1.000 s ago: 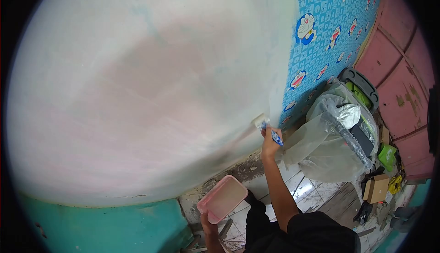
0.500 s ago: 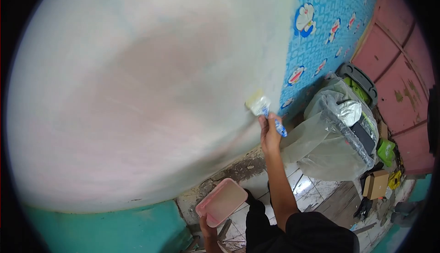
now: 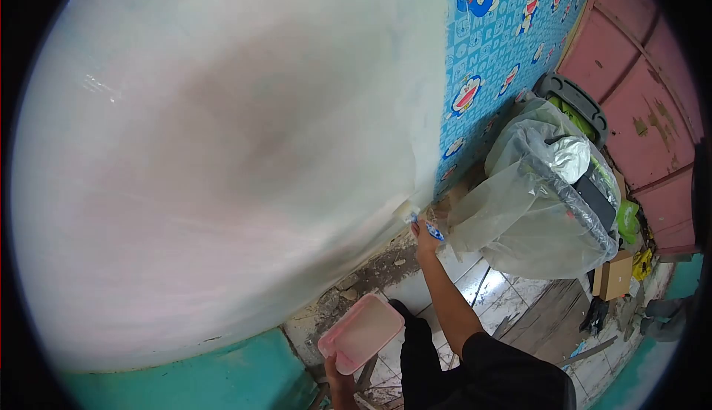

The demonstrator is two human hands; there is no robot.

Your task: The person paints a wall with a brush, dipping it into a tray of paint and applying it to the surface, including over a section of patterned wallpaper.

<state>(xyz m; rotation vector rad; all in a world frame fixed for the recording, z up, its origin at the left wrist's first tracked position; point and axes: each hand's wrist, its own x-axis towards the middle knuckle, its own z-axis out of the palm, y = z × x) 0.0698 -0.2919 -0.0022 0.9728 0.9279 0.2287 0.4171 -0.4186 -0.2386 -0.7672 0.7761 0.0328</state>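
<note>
My right hand [image 3: 426,240] is closed round the blue-and-white handle of a paintbrush [image 3: 408,212]. The bristles lie against the pale wall [image 3: 297,150] low down, near its bottom edge and just left of the blue patterned wallpaper [image 3: 493,54]. Down at the bottom, my left hand [image 3: 335,374] grips the near corner of a pink plastic tray [image 3: 362,333], thumb over the rim. A pale layer covers the tray's inside.
A bin wrapped in clear plastic [image 3: 512,217] stands right of my arm. Past it are a cardboard box [image 3: 613,276] and a pink door [image 3: 638,106]. A teal surface [image 3: 193,369] runs along the lower left. Rubble [image 3: 371,273] lines the wall's foot above white floor tiles [image 3: 415,291].
My right hand has brought the brush down the wall toward its bottom edge. The view has shifted a little; my left hand still holds the tray in much the same place.
</note>
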